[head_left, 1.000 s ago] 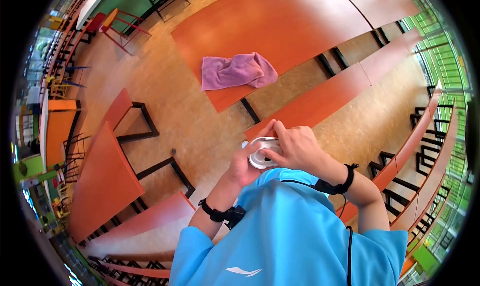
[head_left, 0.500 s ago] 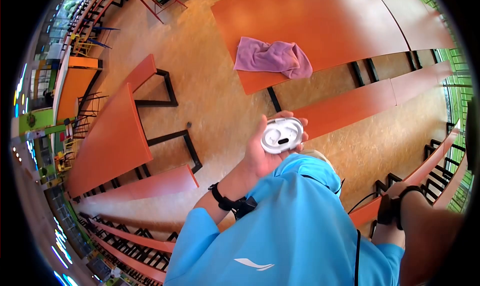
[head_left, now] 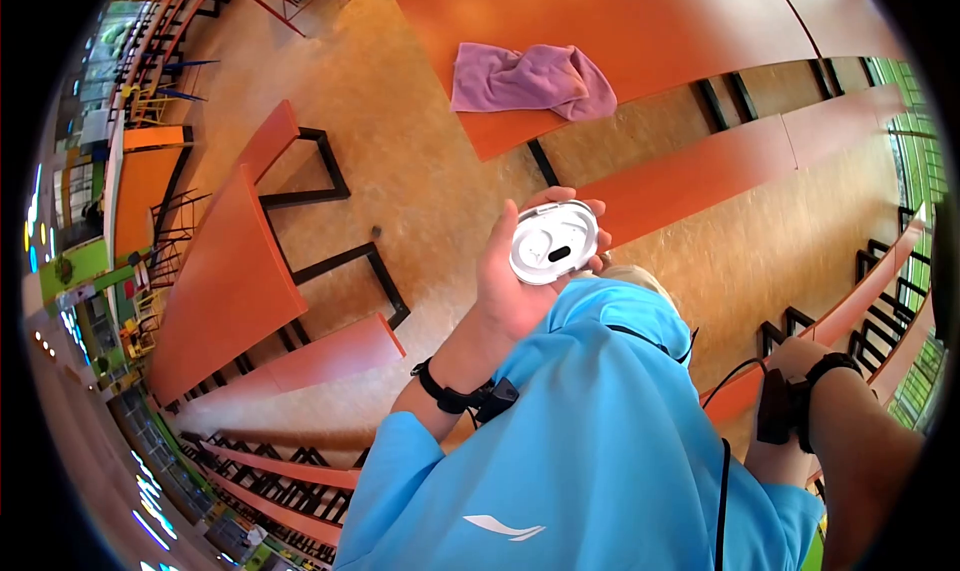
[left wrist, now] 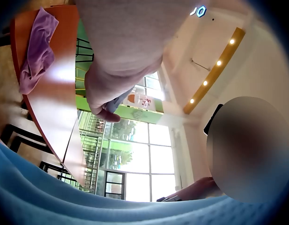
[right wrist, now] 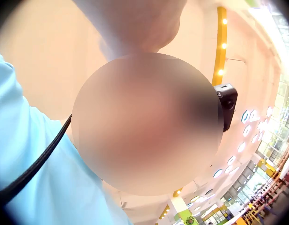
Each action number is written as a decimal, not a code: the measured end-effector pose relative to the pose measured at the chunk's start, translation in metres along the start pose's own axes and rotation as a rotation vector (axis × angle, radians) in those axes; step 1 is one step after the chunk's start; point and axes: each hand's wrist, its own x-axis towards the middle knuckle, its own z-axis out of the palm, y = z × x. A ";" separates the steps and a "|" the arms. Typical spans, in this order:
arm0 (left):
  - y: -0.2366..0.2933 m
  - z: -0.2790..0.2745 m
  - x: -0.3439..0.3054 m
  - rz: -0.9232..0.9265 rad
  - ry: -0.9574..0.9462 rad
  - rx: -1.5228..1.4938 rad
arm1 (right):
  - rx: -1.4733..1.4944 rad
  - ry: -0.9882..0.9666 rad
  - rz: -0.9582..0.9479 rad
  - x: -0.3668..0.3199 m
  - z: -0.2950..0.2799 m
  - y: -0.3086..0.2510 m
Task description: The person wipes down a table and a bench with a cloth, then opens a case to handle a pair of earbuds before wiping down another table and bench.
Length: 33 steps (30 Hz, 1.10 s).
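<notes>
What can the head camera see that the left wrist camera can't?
Only the head view shows the white round case, with the left grip curled round its rim, and the long orange bench on the floor beyond it. Only the left wrist view shows the tall windows and the row of ceiling lights. Both views show the purple cloth lying on the orange table, the blue shirt, and the left grip itself.
</notes>
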 end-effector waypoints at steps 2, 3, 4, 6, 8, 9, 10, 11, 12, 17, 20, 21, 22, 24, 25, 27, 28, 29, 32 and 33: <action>0.000 0.001 -0.001 -0.011 0.019 0.016 | -0.014 0.050 -0.001 -0.002 -0.011 0.005; 0.001 0.001 0.000 -0.028 0.015 -0.012 | -0.036 0.097 -0.004 -0.003 -0.020 0.011; 0.000 0.002 0.001 -0.046 0.004 -0.043 | -0.056 0.134 0.017 -0.007 -0.026 0.015; -0.001 -0.003 0.004 -0.098 -0.004 -0.065 | -0.104 0.237 0.144 -0.032 -0.029 0.028; -0.003 -0.009 0.009 -0.149 -0.013 -0.056 | -0.107 0.259 0.409 -0.082 -0.018 0.041; -0.005 -0.012 0.011 -0.177 -0.008 -0.038 | -0.065 0.170 0.576 -0.101 -0.004 0.048; -0.008 -0.013 0.012 -0.205 0.000 -0.020 | 0.001 0.009 0.737 -0.114 0.013 0.055; -0.010 -0.004 0.013 -0.213 0.016 0.087 | 0.096 -0.204 0.851 -0.121 0.038 0.065; -0.013 0.001 0.012 -0.241 0.077 0.101 | 0.148 -0.437 0.756 -0.111 0.064 0.074; -0.024 0.009 0.007 -0.314 0.220 0.168 | 0.229 -0.630 0.484 -0.151 0.121 0.060; -0.029 0.001 0.006 -0.316 0.252 0.204 | 0.223 -0.706 0.527 -0.150 0.118 0.059; -0.030 0.006 0.005 -0.319 0.277 0.221 | 0.230 -0.739 0.554 -0.149 0.117 0.058; -0.032 0.007 0.002 -0.324 0.305 0.235 | 0.243 -0.732 0.568 -0.150 0.116 0.056; -0.032 0.006 0.000 -0.339 0.282 0.223 | 0.266 -0.717 0.589 -0.152 0.117 0.055; -0.031 0.005 0.000 -0.345 0.271 0.219 | 0.257 -0.718 0.585 -0.152 0.118 0.055; -0.029 0.011 -0.001 -0.336 0.254 0.191 | 0.237 -0.720 0.578 -0.154 0.118 0.053; -0.029 0.013 -0.001 -0.331 0.244 0.177 | 0.246 -0.703 0.590 -0.156 0.118 0.053; -0.029 0.013 -0.001 -0.326 0.208 0.179 | 0.253 -0.686 0.601 -0.161 0.118 0.052; -0.033 0.009 -0.003 -0.316 0.121 0.205 | 0.357 -0.593 0.797 -0.170 0.118 0.049; -0.035 0.003 -0.003 -0.311 0.108 0.231 | 0.407 -0.550 0.887 -0.172 0.118 0.048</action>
